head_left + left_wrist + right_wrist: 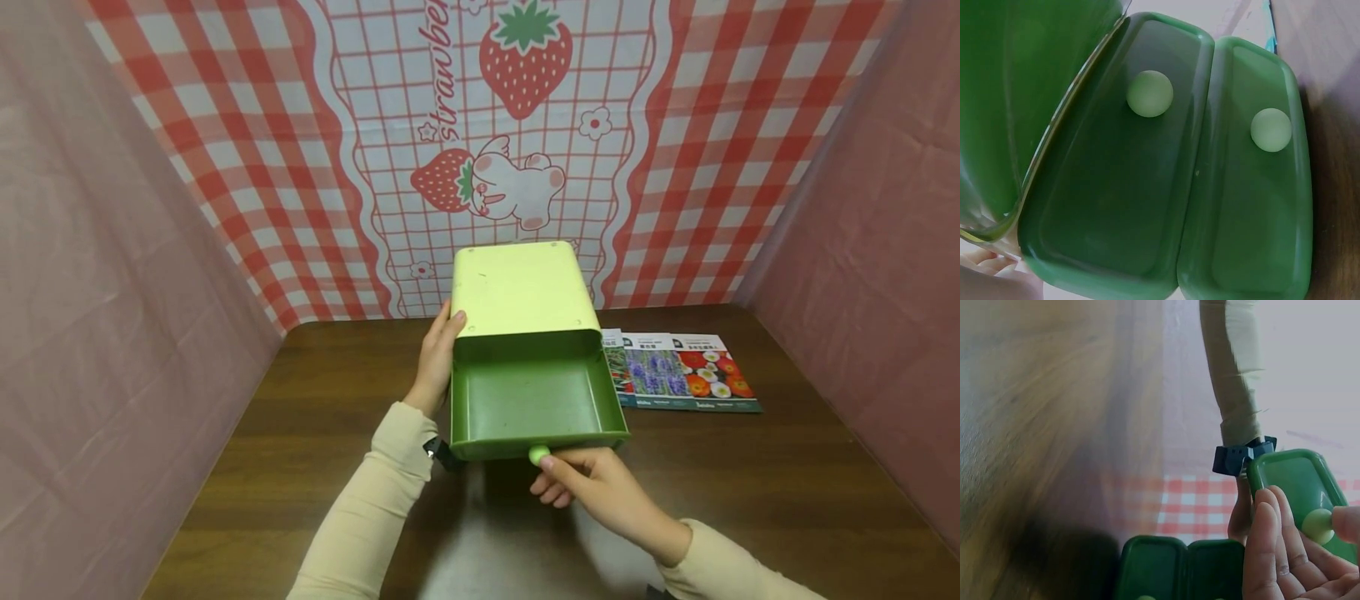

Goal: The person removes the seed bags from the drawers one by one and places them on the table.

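Note:
A small drawer cabinet with a pale yellow-green top stands on the table. Its top drawer is pulled out, showing a bare green floor. My right hand is at the drawer's front and pinches the round light-green knob between thumb and index finger; the other fingers extend below it. Against the cabinet's left side lies my left hand, fingers extended towards the top edge. In the left wrist view, two lower drawers, the middle one and the bottom one, are closed, each with a round knob.
Several flower-picture packets lie fanned out right of the cabinet, partly hidden behind it. The brown wooden table meets a red-checked strawberry cloth at the back. Pink cloth walls stand on both sides.

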Motion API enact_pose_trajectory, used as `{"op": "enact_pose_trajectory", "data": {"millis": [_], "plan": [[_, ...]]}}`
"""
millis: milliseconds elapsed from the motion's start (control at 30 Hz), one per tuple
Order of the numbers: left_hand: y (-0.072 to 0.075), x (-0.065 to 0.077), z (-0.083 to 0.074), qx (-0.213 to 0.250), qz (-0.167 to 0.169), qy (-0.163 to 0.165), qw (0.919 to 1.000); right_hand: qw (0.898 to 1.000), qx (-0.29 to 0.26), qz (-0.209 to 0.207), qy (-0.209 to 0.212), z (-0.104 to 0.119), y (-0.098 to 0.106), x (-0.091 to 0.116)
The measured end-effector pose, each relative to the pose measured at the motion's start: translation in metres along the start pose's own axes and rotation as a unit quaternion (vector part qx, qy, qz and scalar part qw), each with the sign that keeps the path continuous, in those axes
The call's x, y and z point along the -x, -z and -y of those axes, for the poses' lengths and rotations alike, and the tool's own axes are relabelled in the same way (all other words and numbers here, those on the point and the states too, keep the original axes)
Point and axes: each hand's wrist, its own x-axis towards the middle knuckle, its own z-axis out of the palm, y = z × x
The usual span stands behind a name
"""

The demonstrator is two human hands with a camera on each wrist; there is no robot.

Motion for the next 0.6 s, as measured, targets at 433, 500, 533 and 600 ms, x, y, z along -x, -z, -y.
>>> {"op": "enact_pose_trajectory", "data": {"millis": [433,500,533,600], "plan": [[-0.002,-0.001,-0.003,0.004,-0.008,0.01,0.9999,0.999,-0.038,-0.022,-0.022,0.006,-0.002,-0.003],[-0.002,-0.001,-0.003,0.008,-0.009,0.014,0.9998,0.999,-0.04,-0.025,-0.022,0.008,-0.001,-0.004],[-0.002,-0.001,-0.003,0.011,-0.008,0.014,0.9998,0.999,-0.04,-0.026,-0.022,0.009,0.0,-0.004],[-0.002,-0.001,-0.004,0.013,-0.007,0.017,0.9997,0.998,-0.043,-0.03,-0.025,0.011,0.0,-0.006]]}}
